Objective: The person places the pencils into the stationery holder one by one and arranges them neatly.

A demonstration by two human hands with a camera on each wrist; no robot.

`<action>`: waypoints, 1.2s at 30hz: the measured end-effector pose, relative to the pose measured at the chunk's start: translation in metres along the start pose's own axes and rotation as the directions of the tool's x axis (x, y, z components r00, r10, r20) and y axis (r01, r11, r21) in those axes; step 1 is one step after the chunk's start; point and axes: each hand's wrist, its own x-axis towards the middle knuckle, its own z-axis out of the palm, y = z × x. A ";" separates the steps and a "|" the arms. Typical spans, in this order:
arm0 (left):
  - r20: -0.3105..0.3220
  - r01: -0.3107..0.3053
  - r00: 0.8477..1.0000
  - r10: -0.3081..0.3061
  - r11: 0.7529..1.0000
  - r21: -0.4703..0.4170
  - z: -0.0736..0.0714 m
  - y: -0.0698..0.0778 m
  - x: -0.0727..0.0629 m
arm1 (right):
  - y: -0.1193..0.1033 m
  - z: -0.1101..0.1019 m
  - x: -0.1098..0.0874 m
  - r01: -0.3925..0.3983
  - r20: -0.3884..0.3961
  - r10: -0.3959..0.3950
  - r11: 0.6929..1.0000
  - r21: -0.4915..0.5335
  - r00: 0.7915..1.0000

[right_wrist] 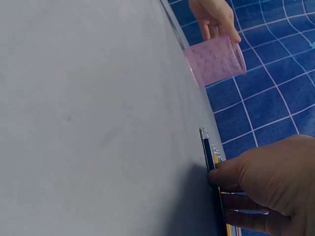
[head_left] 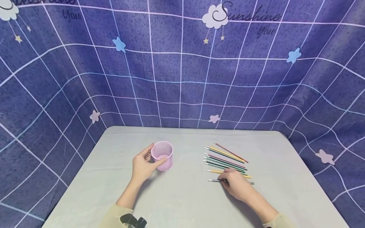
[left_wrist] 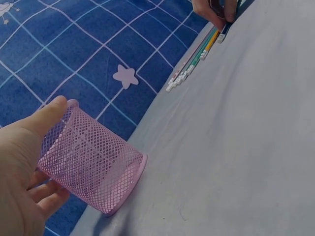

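On the left half of the table, my left hand (head_left: 143, 167) grips a pink mesh pencil cup (head_left: 166, 164), thumb over the rim and fingers round the far side. The cup (left_wrist: 93, 162) stands upright with its mouth up; no pencils show inside it. Over on the right, my right hand (head_left: 236, 184) pinches a dark pencil (head_left: 213, 180), the nearest of a row. In the right wrist view my thumb presses along this dark pencil (right_wrist: 207, 152), its white eraser end sticking out. A yellow pencil (head_left: 212, 171) lies just behind, partly hidden by the hand.
Several more pencils (head_left: 225, 162), red, yellow, green and dark, lie side by side with eraser ends to the left. The pale grey table (head_left: 182, 202) meets a blue gridded curtain (head_left: 182, 69) at the back and sides. A black strap (head_left: 132, 220) sits on my left wrist.
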 end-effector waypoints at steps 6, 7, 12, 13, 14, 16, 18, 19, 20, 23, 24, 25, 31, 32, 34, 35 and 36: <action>0.015 -0.002 1.000 0.002 1.000 -0.016 -0.001 -0.001 0.000 | 0.000 -0.006 0.009 0.061 -0.077 -0.059 0.998 0.021 0.995; 0.017 -0.003 1.000 0.003 1.000 -0.018 -0.002 0.000 0.000 | 0.000 -0.010 0.012 0.075 -0.105 -0.073 0.997 0.018 0.992; 0.032 0.004 0.999 -0.003 1.000 -0.030 -0.003 0.002 0.001 | 0.002 -0.034 0.032 0.090 -0.187 -0.085 0.996 0.019 0.979; 0.037 0.008 0.999 -0.007 0.999 -0.032 -0.003 0.003 0.001 | 0.002 -0.041 0.037 0.085 -0.193 -0.077 0.996 0.030 0.978; 0.042 0.011 0.999 -0.009 0.999 -0.031 -0.003 0.003 0.001 | 0.002 -0.046 0.042 0.076 -0.200 -0.066 0.996 0.042 0.978; 0.055 0.014 0.998 -0.012 0.999 -0.030 -0.004 0.003 0.002 | 0.001 -0.058 0.052 0.059 -0.222 -0.041 0.995 0.077 0.974; 0.067 0.008 0.998 -0.007 1.000 -0.026 -0.005 0.003 0.002 | -0.001 -0.069 0.062 0.046 -0.250 -0.015 0.992 0.119 0.968; 0.072 0.004 0.997 -0.002 1.000 -0.023 -0.005 0.004 0.002 | -0.003 -0.074 0.067 0.044 -0.267 -0.005 0.989 0.142 0.964; 0.076 0.000 0.997 0.001 1.000 -0.019 -0.006 0.003 0.002 | -0.005 -0.078 0.072 0.046 -0.284 0.004 0.985 0.169 0.959; 0.084 -0.022 0.996 0.021 1.000 0.015 -0.007 0.001 0.003 | -0.012 -0.088 0.084 0.055 -0.327 0.027 0.970 0.238 0.945; 0.089 -0.031 0.996 0.028 0.999 0.029 -0.008 0.000 0.004 | -0.014 -0.090 0.087 0.055 -0.338 0.036 0.965 0.257 0.941; 0.095 -0.043 0.995 0.039 0.998 0.045 -0.008 0.000 0.005 | -0.017 -0.092 0.090 0.054 -0.345 0.049 0.958 0.282 0.937; 0.149 -0.112 0.984 0.099 0.990 0.081 -0.014 -0.004 0.010 | -0.032 -0.093 0.109 0.048 -0.363 0.121 0.905 0.424 0.924; 0.156 -0.117 0.982 0.104 0.990 0.077 -0.015 -0.004 0.010 | -0.034 -0.093 0.112 0.053 -0.365 0.128 0.893 0.446 0.922; 0.166 -0.124 0.980 0.111 0.990 0.071 -0.017 -0.003 0.011 | -0.038 -0.091 0.119 0.057 -0.370 0.140 0.879 0.473 0.918; 0.171 -0.125 0.979 0.112 0.990 0.070 -0.018 -0.003 0.011 | -0.039 -0.090 0.122 0.062 -0.373 0.142 0.872 0.486 0.917; 0.175 -0.121 0.979 0.108 0.991 0.065 -0.018 -0.003 0.011 | -0.042 -0.089 0.125 0.062 -0.373 0.149 0.864 0.499 0.916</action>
